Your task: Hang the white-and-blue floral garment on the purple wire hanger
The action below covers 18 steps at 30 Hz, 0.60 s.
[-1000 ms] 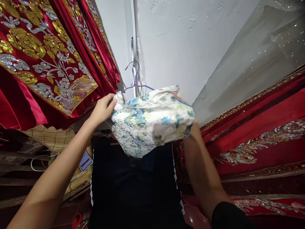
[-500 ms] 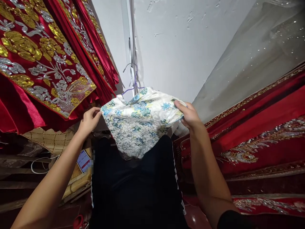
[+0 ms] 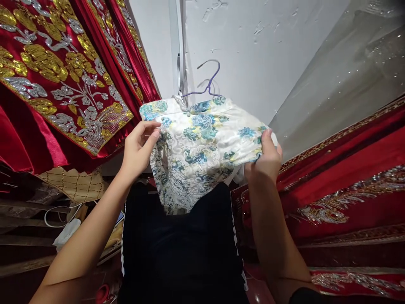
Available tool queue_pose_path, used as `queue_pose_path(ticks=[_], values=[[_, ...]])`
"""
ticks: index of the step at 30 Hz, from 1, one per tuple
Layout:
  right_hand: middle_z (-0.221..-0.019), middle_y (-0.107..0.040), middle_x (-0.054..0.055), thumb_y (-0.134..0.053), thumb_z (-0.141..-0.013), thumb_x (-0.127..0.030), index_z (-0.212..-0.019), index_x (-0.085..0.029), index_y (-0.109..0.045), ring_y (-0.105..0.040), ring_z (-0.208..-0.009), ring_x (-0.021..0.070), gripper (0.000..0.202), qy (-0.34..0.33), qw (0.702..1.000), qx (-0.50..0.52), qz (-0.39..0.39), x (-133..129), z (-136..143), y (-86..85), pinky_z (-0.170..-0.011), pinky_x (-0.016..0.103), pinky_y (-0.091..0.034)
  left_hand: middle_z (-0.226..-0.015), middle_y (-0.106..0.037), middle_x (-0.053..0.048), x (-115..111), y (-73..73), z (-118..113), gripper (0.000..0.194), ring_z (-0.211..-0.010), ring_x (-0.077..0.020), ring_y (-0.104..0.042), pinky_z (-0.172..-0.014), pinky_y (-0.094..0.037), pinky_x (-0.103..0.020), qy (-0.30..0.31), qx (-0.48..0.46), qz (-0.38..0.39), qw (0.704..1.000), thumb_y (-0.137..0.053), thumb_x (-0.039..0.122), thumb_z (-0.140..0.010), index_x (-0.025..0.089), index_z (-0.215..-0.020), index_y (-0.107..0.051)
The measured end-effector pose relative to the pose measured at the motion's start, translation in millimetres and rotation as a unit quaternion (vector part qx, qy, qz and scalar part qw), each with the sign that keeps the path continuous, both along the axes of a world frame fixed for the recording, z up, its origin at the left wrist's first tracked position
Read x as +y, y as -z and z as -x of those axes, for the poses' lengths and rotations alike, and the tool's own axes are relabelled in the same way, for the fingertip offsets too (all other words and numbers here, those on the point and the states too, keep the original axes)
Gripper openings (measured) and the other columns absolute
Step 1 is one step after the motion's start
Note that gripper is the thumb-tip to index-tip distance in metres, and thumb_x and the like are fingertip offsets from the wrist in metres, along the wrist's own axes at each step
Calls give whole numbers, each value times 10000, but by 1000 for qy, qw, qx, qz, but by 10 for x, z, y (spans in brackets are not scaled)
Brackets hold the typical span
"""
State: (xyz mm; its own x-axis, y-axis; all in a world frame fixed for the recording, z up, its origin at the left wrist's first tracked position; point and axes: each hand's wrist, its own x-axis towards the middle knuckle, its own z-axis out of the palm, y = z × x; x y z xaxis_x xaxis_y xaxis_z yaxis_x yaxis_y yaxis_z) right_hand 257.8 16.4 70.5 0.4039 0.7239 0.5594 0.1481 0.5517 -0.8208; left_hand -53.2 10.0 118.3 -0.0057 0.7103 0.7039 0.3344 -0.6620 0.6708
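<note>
A white floral cheongsam-style top (image 3: 205, 139), with blue and green flowers and a small knot button at the neck, hangs on a purple wire hanger (image 3: 209, 84). The hanger's hook points up and is free of any rail. My right hand (image 3: 267, 154) grips the top's right sleeve end, thumb in front. At the left edge of the top, my left hand (image 3: 139, 147) has its thumb and forefinger apart, close against the cloth. The top's lower part drapes toward my lap in black trousers (image 3: 177, 253).
Red garments with gold and silver sequin embroidery (image 3: 76, 84) hang at the upper left. Beaded red cloth (image 3: 348, 198) and sheer pale fabric (image 3: 341, 80) fill the right. Behind is a white wall (image 3: 240, 38). A white cable (image 3: 55, 221) lies at the lower left.
The top and its hanger have risen and shifted right, nearer to me. My left hand has let go of the left sleeve end and moved inward. My right hand keeps its hold.
</note>
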Motion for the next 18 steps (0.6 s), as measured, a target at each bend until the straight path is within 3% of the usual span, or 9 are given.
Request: queue_pose_path(ticks=[2, 5, 8, 9, 10, 12, 14, 16, 18], values=[[-1196, -632, 106, -388, -1003, -561, -1379, -281, -494, -669, -1055, 242, 481, 20, 999, 11, -32, -315, 111, -5, -720, 365, -593, -1106, -693, -88, -48, -49, -84, 358, -991, -192, -666, -865, -543, -331, 55, -40, 39, 997, -594, 464, -937, 204, -1174, -658], [-880, -700, 22, -734, -828, -488, -1131, -239, -691, -667, -750, 175, 395, -159, 976, -151, -14, -814, 308, -90, -633, 275, -556, -1101, -705, -116, -145, -79, -189, 472, -958, -204, -690, -818, -561, -334, 129, -78, 138, 979, -533, 548, -944, 176, -1214, -643], [-1028, -744, 42, -846, -709, -445, -1203, -242, -701, -695, -906, 208, 553, -468, 804, -365, 40, -1049, 458, -217, -838, 309, -562, -972, -722, -99, -280, -46, -193, 420, -804, -197, -689, -665, -553, -303, 147, -81, 252, 953, -599, 492, -900, 160, -1152, -653], [-1121, -739, 50, -835, -722, -452, -1266, -263, -679, -695, -1001, 224, 597, -531, 753, -384, 58, -1037, 479, -240, -912, 321, -547, -888, -716, -81, -333, -30, -155, 375, -704, -182, -665, -586, -528, -289, 146, -75, 285, 944, -614, 444, -883, 163, -1129, -652], [-1182, -729, 48, -810, -752, -460, -1301, -287, -664, -688, -1067, 233, 594, -562, 732, -376, 77, -984, 484, -244, -957, 330, -534, -802, -697, -62, -391, -19, -96, 337, -608, -167, -625, -516, -492, -281, 145, -61, 317, 935, -612, 399, -871, 171, -1116, -649], [-1228, -716, 41, -714, -847, -477, -1305, -315, -665, -682, -1105, 235, 488, -541, 762, -333, 127, -785, 459, -195, -979, 355, -529, -674, -646, -31, -518, -24, 72, 309, -471, -149, -537, -420, -426, -277, 157, -7, 374, 914, -577, 365, -869, 199, -1121, -646], [-1278, -686, 49, -613, -925, -473, -1309, -314, -655, -659, -1141, 242, 418, -433, 840, -283, 163, -527, 431, -90, -999, 398, -515, -658, -643, -27, -648, -82, 276, 310, -418, -143, -497, -384, -412, -284, 179, 86, 415, 888, -542, 399, -900, 241, -1141, -656], [-1431, -574, 50, -591, -939, -464, -1378, -330, -588, -558, -1292, 264, 460, -315, 901, -251, 159, -278, 440, 23, -1077, 431, -451, -700, -667, -40, -753, -184, 470, 300, -437, -151, -514, -396, -438, -296, 178, 181, 410, 876, -525, 453, -930, 277, -1115, -683], [-1550, -437, 28, -606, -927, -466, -1435, -361, -515, -419, -1417, 272, 527, -263, 921, -251, 137, -80, 489, 101, -1144, 431, -371, -722, -675, -49, -799, -303, 627, 294, -514, -178, -563, -457, -487, -314, 147, 244, 365, 886, -528, 486, -938, 293, -1063, -711]])
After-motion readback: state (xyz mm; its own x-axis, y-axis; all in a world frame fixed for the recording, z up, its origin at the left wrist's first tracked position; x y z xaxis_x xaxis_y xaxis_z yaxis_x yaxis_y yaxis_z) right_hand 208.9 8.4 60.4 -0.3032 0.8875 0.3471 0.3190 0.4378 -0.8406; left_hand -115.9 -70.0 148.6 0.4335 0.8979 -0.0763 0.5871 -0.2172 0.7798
